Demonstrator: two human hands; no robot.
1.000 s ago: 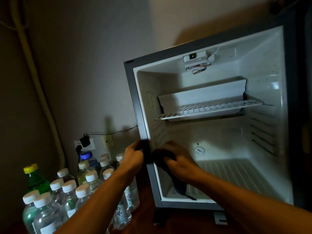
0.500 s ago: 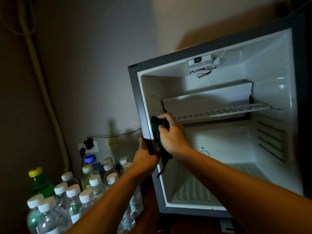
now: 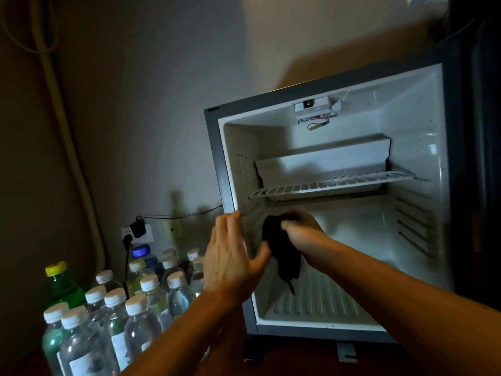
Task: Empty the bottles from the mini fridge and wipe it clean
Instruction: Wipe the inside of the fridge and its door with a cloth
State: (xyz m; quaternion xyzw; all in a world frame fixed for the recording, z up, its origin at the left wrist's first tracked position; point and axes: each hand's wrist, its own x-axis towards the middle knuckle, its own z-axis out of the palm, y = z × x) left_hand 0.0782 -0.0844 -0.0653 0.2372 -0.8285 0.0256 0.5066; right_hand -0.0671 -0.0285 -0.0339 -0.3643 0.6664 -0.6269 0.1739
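The mini fridge stands open with a white, bottle-free inside and one wire shelf. My right hand grips a dark cloth against the lower part of the fridge's left inner wall, below the shelf. My left hand hovers at the fridge's left front edge with fingers straight and spread, holding nothing. Several clear water bottles with white caps stand grouped on the surface left of the fridge, with a green bottle with a yellow cap among them.
The dark fridge door stands open at the right edge. A wall socket with a black plug and cable sits behind the bottles. A pale hose runs down the left wall.
My right hand has moved the cloth down the left inner wall from beside the shelf. My left hand has let go of the fridge's front edge and opened.
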